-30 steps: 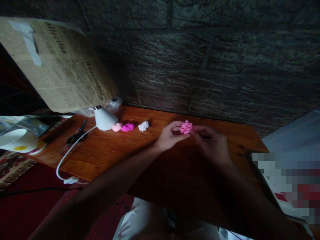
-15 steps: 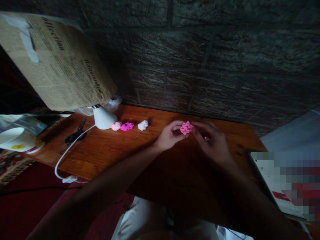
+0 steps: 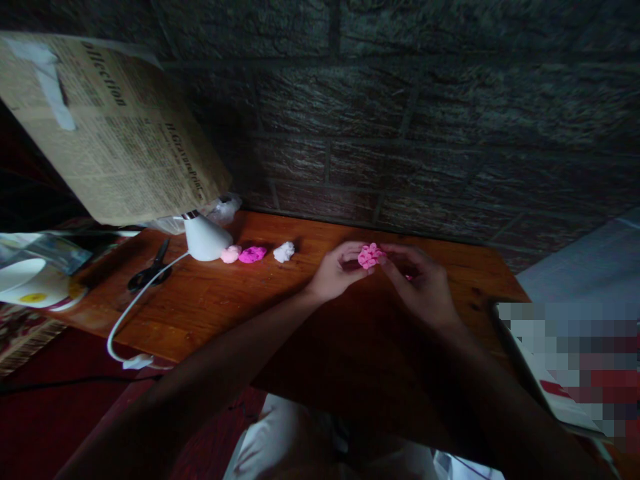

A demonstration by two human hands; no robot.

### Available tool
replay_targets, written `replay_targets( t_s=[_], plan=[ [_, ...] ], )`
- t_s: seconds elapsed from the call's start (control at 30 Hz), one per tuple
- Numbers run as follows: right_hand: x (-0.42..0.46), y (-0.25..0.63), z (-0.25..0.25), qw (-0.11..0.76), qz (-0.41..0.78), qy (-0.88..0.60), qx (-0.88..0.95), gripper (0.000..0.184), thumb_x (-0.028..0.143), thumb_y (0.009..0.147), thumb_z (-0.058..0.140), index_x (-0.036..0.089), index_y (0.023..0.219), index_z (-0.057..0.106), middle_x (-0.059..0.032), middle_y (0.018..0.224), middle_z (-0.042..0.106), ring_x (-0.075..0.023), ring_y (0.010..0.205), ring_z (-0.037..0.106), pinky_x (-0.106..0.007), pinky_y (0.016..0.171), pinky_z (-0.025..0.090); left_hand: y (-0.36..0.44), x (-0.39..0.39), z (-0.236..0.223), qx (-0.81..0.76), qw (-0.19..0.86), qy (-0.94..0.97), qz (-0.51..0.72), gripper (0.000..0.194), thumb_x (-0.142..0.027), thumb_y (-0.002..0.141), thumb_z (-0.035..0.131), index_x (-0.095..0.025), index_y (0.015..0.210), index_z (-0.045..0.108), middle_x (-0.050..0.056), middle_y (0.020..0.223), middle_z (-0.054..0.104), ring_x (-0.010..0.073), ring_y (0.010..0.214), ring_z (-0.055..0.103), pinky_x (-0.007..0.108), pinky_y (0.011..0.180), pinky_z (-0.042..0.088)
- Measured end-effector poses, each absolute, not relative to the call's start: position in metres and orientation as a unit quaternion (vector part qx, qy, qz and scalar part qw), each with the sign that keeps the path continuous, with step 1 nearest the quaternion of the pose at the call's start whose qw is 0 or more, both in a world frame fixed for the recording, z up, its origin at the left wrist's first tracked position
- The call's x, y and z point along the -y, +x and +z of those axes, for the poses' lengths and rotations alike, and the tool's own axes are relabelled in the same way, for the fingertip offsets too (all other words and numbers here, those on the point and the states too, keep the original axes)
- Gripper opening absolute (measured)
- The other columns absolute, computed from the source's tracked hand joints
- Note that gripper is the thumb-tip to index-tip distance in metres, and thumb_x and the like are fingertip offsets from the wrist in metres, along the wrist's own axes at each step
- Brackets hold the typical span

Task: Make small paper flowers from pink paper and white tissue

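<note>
Brick wall [image 3: 310, 107] stands behind the table [image 3: 215, 293]. Over it, toward the back edge, the left hand [image 3: 332, 273] holds a flower [image 3: 370, 255], and the right hand [image 3: 425, 287] pinches its side; too strong pressing could flatten the petals [image 3: 368, 261].

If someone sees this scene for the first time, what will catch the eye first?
Probably the bright pink flower shape, at the fingers of the left hand and right hand over the wooden table. Next, the newspaper-print lampshade at upper left. Then the pale pink lump, magenta lump and white lump right of the lamp base.
</note>
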State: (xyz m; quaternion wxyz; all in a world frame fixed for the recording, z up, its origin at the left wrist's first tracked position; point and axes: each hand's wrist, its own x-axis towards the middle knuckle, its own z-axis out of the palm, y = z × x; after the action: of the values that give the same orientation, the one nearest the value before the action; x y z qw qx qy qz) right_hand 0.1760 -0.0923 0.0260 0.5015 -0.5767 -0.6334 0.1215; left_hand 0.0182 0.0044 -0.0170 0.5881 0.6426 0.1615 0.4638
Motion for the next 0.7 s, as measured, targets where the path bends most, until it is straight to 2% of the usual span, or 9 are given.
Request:
replay_targets(
  t_s=[0.23, 0.37, 0.7],
  plan=[
    [0.0876, 0.1771, 0.0262, 0.568, 0.177, -0.572, 0.565, 0.029, 0.046, 0.089, 0.068, 0.024, 0.106, 0.074, -0.0074, 0.109, 0.078, -0.0237, 0.099, 0.074, -0.04, 0.089, 0.059, 0.0165, -0.0046, -0.015, -0.165, 0.584, 0.648, 0.461, 0.047, -0.023, 0.073, 0.084, -0.015, 0.113, 0.062, 0.012, 0.119, 0.074, 0.0214, 0.11, 0.071, 0.041, 0.104, 0.053],
    [0.0868, 0.1754, 0.0254, 0.557, 0.173, -0.568, 0.581, 0.023, 0.043, 0.088, 0.07, 0.024, 0.101, 0.076, -0.0064, 0.107, 0.078, -0.0239, 0.101, 0.073, -0.042, 0.094, 0.057, 0.0169, -0.0046, -0.0171, -0.173, 0.579, 0.648, 0.463, 0.047, -0.024, 0.071, 0.086, -0.015, 0.111, 0.063, 0.012, 0.118, 0.074, 0.021, 0.109, 0.071, 0.04, 0.104, 0.053],
    [0.0879, 0.1721, 0.024, 0.538, 0.163, -0.57, 0.599, 0.017, 0.039, 0.088, 0.069, 0.025, 0.095, 0.077, -0.0062, 0.102, 0.078, -0.0239, 0.097, 0.073, -0.04, 0.088, 0.057, 0.0167, -0.0007, -0.0165, -0.178, 0.588, 0.645, 0.455, 0.047, -0.026, 0.071, 0.085, -0.015, 0.111, 0.063, 0.012, 0.117, 0.074, 0.0205, 0.107, 0.072, 0.038, 0.1, 0.055]
  ],
)
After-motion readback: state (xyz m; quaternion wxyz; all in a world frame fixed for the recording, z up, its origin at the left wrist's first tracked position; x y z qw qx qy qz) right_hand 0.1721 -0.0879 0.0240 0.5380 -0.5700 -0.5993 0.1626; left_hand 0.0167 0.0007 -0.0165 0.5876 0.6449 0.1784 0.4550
